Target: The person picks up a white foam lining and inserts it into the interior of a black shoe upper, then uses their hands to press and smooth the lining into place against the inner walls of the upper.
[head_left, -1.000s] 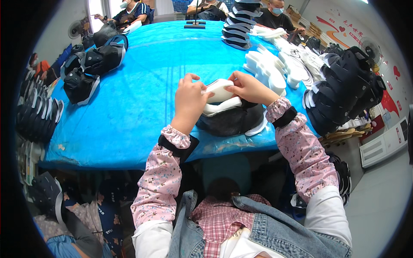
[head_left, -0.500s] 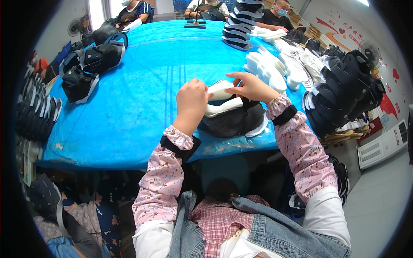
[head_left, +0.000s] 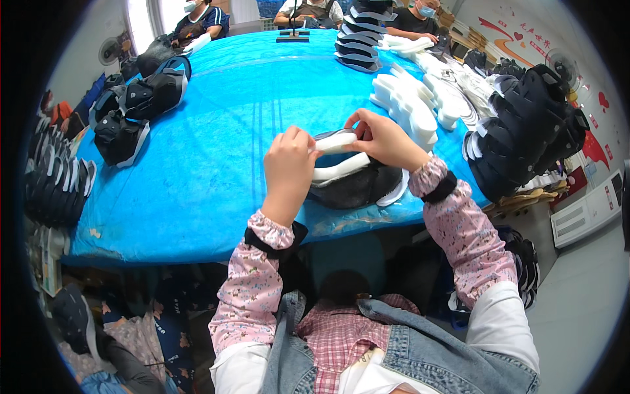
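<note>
A black, rounded fabric piece [head_left: 351, 190] lies near the table's front edge, with a white strip along its right edge. It looks like a padded liner; its exact kind is unclear. One white foam strip [head_left: 341, 168] lines its near rim. Across its far rim runs another white foam strip [head_left: 333, 141], and my two hands pinch it from either end. My left hand [head_left: 289, 169] has its fingers closed at the left end. My right hand [head_left: 388, 139] pinches the right end between thumb and fingers. Fabric behind the strip is partly hidden by my hands.
Blue sheeting [head_left: 216, 131] covers the table. White foam pieces [head_left: 407, 108] lie to the right, beside a tall pile of black padded pieces [head_left: 525, 138]. Similar black pieces [head_left: 154, 92] sit at left; another stack [head_left: 359, 39] stands at the back. Several people sit across the table.
My hands stay at the far rim. The far foam strip now lies flatter and more level between my fingers, and my left fingers have shifted slightly. The whole view has moved a little.
</note>
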Motion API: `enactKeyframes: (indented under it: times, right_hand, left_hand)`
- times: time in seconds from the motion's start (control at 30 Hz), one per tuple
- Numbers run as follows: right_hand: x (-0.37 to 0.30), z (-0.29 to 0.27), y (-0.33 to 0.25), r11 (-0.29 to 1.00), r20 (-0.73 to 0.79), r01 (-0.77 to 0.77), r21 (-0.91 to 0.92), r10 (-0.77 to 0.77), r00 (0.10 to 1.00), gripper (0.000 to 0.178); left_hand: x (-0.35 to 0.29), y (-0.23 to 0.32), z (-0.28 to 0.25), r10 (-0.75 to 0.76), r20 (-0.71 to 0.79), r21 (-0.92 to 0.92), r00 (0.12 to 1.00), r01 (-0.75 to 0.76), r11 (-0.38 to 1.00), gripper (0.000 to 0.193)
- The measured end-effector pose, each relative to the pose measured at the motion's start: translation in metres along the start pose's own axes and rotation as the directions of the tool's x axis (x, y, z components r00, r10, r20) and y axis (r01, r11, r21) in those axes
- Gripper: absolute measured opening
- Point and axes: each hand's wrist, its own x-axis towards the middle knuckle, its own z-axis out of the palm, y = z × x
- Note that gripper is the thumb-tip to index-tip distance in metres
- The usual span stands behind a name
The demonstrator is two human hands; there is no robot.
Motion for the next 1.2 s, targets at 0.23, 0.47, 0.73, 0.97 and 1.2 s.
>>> enactKeyframes:
  times: [0.23, 0.47, 0.73, 0.97, 1.2]
  right_hand:
    - [-0.054, 0.014, -0.045, 0.976, -0.246, 0.092, -0.196, -0.14, 0.959, 0.033]
    - [-0.087, 0.029, -0.053, 0.942, -0.293, 0.128, -0.309, -0.222, 0.93, 0.033]
    - [-0.095, 0.034, -0.054, 0.952, -0.348, 0.159, -0.262, -0.247, 0.904, 0.031]
    - [-0.097, 0.036, -0.055, 0.946, -0.351, 0.154, -0.286, -0.253, 0.901, 0.029]
    - [-0.099, 0.038, -0.058, 0.934, -0.374, 0.176, -0.311, -0.291, 0.881, 0.025]
  left_hand:
    - [-0.037, 0.022, -0.021, 0.063, -0.152, -0.028, 0.986, -0.068, 0.997, 0.018]
    - [-0.07, 0.029, -0.025, 0.152, -0.231, 0.033, 0.961, -0.148, 0.988, 0.024]
    - [-0.078, 0.028, -0.025, 0.16, -0.232, 0.019, 0.959, -0.16, 0.987, 0.023]
    - [-0.08, 0.028, -0.026, 0.158, -0.239, -0.016, 0.958, -0.167, 0.986, 0.022]
    - [-0.088, 0.031, -0.026, -0.005, -0.228, -0.174, 0.974, -0.036, 0.984, 0.021]
